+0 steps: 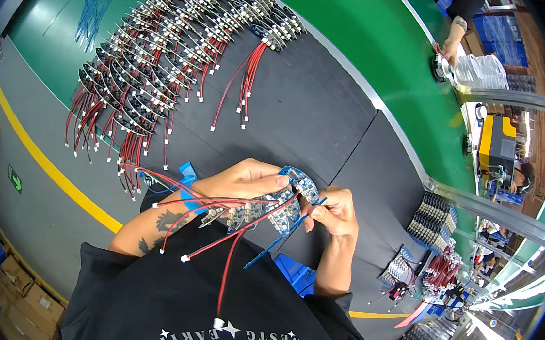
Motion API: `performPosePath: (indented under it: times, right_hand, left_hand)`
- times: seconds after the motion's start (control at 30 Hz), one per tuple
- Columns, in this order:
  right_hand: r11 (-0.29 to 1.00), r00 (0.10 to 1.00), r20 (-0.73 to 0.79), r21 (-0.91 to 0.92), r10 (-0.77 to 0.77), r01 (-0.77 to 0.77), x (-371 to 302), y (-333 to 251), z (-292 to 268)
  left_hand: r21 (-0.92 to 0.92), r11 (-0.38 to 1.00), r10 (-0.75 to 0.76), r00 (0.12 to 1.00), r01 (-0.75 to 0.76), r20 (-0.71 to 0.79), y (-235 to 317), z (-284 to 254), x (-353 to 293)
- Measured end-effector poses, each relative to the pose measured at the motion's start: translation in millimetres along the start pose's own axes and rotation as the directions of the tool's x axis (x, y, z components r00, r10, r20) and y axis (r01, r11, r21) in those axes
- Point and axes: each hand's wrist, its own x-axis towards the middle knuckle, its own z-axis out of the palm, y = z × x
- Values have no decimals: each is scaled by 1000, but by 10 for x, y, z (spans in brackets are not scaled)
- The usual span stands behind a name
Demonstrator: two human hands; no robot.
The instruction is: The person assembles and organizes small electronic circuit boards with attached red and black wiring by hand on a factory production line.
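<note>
The dark desk (317,118) carries long rows of finished circuit boards with red leads (166,48), laid well apart from the hands. A small stack of blue circuit boards (275,206) is held just above the desk's near edge, in front of the chest, with red wires (226,244) hanging down from it; the left hand (242,180) is closed over it from above. The right hand (334,212) is pinched narrowly on a blue cable tie (279,239) at the stack's right end, so bundling is judged to be in hand, and threading and tightening the tie is called for next.
</note>
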Motion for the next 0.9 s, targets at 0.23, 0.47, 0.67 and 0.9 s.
performPosePath:
  times: [0.23,0.47,0.67,0.9]
  right_hand:
    - [985,986,-25,50,-162,163,-97,75,-21]
    - [891,678,-732,-266,61,-367,-875,-188,-1049]
    - [642,516,-852,-348,87,-683,-1029,-303,-1259]
    - [647,927,-297,-758,-228,-83,22,-622,-615]
  left_hand:
    - [-137,989,-60,994,48,-86,-141,-10,107]
    - [543,794,481,827,-272,-289,-150,-4,457]
    - [810,533,602,783,-246,-159,38,-2,753]
    - [987,57,669,739,-149,73,79,-120,1073]
